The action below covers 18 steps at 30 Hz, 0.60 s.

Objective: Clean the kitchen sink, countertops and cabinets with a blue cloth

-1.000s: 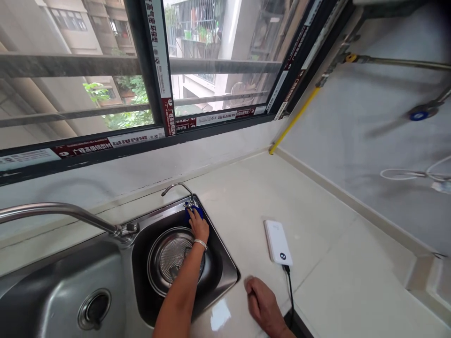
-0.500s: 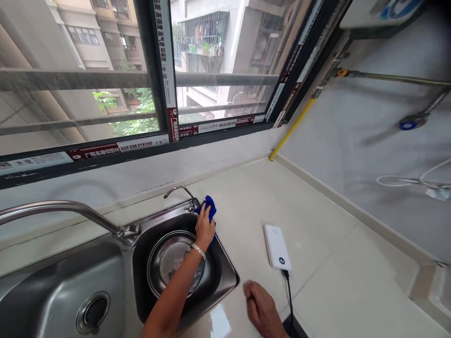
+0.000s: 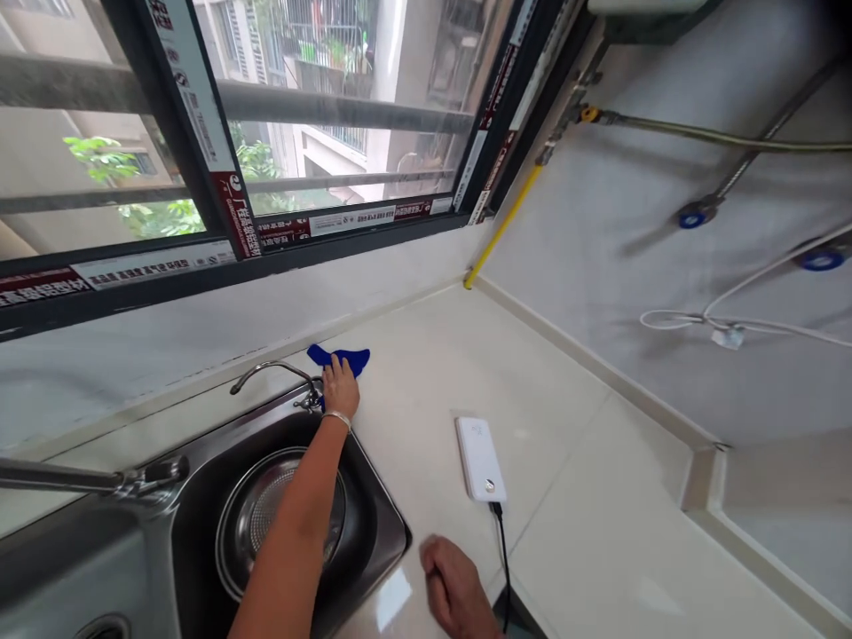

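Cloth (image 3: 356, 361) nearer wall (image 3: 373, 275), counter (image 3: 413, 382) beyond sink edge (image 3: 377, 487)

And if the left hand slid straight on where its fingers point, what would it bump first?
The left hand would probably bump the wall below the window, past the blue cloth it touches.

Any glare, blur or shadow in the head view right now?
Head view: white glare on the countertop near the sink; right hand slightly blurred at its knuckles; soft shadow beside a blue valve on the wall; upper right corner dark.
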{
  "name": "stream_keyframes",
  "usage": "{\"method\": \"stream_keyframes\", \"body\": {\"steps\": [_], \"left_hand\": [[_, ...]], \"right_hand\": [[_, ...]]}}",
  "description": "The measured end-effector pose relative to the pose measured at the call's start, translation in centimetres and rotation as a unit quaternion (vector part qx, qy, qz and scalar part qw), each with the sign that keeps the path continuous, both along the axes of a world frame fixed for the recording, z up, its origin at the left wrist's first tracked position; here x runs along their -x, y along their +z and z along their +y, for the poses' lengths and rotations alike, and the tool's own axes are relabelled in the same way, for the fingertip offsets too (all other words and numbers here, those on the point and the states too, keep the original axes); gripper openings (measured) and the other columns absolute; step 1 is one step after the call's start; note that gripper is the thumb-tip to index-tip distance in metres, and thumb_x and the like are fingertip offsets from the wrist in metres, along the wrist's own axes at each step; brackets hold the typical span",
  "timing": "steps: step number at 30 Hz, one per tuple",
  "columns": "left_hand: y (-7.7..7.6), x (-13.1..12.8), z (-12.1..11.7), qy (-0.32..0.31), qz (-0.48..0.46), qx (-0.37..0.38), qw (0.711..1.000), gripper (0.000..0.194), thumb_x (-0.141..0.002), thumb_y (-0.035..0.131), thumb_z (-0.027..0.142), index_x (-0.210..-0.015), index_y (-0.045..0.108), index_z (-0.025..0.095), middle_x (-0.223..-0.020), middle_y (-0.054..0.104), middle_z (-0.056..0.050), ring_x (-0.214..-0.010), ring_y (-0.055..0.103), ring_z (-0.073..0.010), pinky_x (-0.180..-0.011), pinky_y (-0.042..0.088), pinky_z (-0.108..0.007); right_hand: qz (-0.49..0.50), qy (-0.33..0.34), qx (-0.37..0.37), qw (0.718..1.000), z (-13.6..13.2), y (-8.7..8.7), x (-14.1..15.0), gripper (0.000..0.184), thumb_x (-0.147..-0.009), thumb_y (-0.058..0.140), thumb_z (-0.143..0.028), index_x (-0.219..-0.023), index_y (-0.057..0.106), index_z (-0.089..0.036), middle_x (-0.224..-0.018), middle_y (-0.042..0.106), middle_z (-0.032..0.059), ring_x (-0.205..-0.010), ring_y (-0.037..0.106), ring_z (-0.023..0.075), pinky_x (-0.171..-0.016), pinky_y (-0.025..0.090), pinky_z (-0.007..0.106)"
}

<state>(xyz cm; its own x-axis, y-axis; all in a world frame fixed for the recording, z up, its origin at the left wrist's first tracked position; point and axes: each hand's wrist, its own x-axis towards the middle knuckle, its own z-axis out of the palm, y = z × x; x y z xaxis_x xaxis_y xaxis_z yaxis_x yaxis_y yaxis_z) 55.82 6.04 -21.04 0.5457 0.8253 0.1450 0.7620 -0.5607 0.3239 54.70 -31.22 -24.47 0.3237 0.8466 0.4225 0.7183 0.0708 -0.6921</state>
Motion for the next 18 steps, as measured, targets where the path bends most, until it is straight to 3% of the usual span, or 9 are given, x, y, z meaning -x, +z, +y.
{"method": "stream_keyframes", "body": {"steps": [7,14,18], "left_hand": [[-0.7,2.3,-5.5,-0.072,-0.014,-0.008,0.997,0.057,-0.089,0.047,0.012,-0.145,0.049,0.007,-0.160,0.038,-0.016,-0.146,0.038,-0.0347,-0.124,0.030,-0.048],[-3.0,5.8,-15.8,-0.225,-0.125,0.049,0.965,0.063,-0.078,0.054,0.006,-0.139,0.056,0.017,-0.156,0.046,-0.009,-0.146,0.040,-0.0292,-0.123,0.035,-0.054],[-3.1,7.8,-21.3,-0.288,-0.139,0.084,0.944,0.064,-0.077,0.059,0.007,-0.139,0.056,0.021,-0.156,0.047,-0.007,-0.146,0.041,-0.0281,-0.123,0.034,-0.053]], "right_hand": [[0.006,0.004,0.006,1.000,-0.1,0.0,0.1,0.022,-0.086,0.030,-0.004,-0.089,0.040,-0.023,-0.081,0.047,0.0013,-0.071,0.048,0.0192,-0.065,0.038,0.031],[-0.031,-0.002,-0.019,0.999,0.1,-0.6,0.0,0.023,-0.084,0.030,-0.003,-0.089,0.040,-0.024,-0.079,0.047,-0.0004,-0.070,0.048,0.0181,-0.065,0.039,0.029],[-0.030,0.014,-0.016,0.999,-0.1,-0.5,-0.2,0.021,-0.086,0.030,-0.005,-0.088,0.041,-0.023,-0.078,0.047,-0.0009,-0.070,0.049,0.0173,-0.065,0.039,0.028]]}}
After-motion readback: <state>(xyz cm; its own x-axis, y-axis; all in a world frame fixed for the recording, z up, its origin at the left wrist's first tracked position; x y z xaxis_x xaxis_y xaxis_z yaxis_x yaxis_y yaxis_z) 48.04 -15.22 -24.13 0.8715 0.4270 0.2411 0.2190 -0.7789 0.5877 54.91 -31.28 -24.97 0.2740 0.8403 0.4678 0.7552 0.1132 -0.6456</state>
